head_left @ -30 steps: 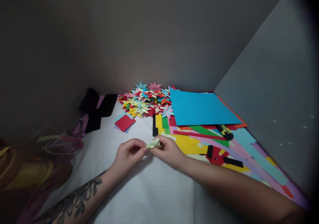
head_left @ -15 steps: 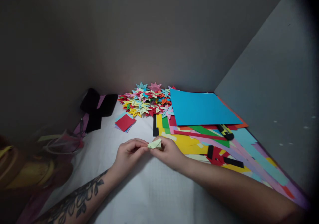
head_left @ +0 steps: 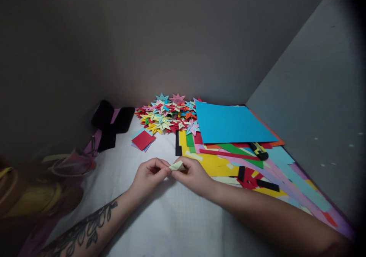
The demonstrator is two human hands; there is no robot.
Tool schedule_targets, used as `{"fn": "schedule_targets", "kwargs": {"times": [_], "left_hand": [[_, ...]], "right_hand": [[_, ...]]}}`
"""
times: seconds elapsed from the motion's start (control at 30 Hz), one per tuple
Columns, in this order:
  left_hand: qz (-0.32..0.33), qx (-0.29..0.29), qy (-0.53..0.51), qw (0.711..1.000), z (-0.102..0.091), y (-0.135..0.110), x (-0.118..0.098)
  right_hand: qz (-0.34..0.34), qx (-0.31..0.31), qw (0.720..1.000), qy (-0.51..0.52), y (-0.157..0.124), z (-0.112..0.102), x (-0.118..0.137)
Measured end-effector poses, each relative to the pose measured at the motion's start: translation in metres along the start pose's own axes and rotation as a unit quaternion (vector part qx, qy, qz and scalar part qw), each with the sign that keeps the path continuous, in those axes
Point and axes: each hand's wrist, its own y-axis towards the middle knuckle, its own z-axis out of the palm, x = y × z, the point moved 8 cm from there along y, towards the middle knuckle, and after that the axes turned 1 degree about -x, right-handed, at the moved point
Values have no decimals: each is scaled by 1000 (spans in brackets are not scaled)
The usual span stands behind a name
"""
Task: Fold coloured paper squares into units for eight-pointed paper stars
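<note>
A small folded piece of pale yellow-green paper (head_left: 177, 166) is pinched between both my hands just above the white table (head_left: 171, 219). My left hand (head_left: 148, 175) grips its left end with thumb and fingers closed. My right hand (head_left: 194, 175) holds its right end, fingers curled round it. A tattoo runs along my left forearm. Beyond the hands lies a pile of several folded paper stars (head_left: 167, 116) in many colours.
A large blue sheet (head_left: 228, 123) tops a stack of coloured paper on the right, with a yellow-black utility knife (head_left: 257, 150) on it. Small red and blue squares (head_left: 143, 140) lie mid-left. A black object (head_left: 110, 123) and a dim plastic bag (head_left: 68, 163) sit left. Grey walls close in behind and right.
The folded paper has been turned slightly and flattened between my fingers. Both hands stay in nearly the same place.
</note>
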Motion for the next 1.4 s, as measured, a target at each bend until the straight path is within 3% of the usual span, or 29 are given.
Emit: {"fn": "schedule_targets", "kwargs": {"times": [0.3, 0.57, 0.77, 0.9, 1.0, 1.1, 1.27, 1.4], "left_hand": [[-10, -37, -58, 998, -2, -1, 3], [-3, -50, 29, 998, -4, -1, 5], [16, -69, 73, 995, -13, 0, 2], [16, -111, 98, 989, -22, 0, -4], [5, -85, 114, 990, -16, 0, -4], [-3, -29, 135, 990, -5, -1, -1], [55, -26, 222, 973, -6, -4, -9], [146, -6, 282, 948, -1, -9, -23]], "right_hand": [[-8, 0, 1000, -7, -2, 0, 3], [-18, -46, 998, 36, -1, -11, 5], [9, -55, 995, 86, 0, -14, -4], [48, -79, 990, 106, 2, -21, -15], [54, -79, 990, 101, 2, -23, -16], [21, -63, 995, 78, 2, -19, -7], [-29, -48, 998, 17, -1, -14, 6], [-190, -104, 967, -133, -11, -20, 35]]}}
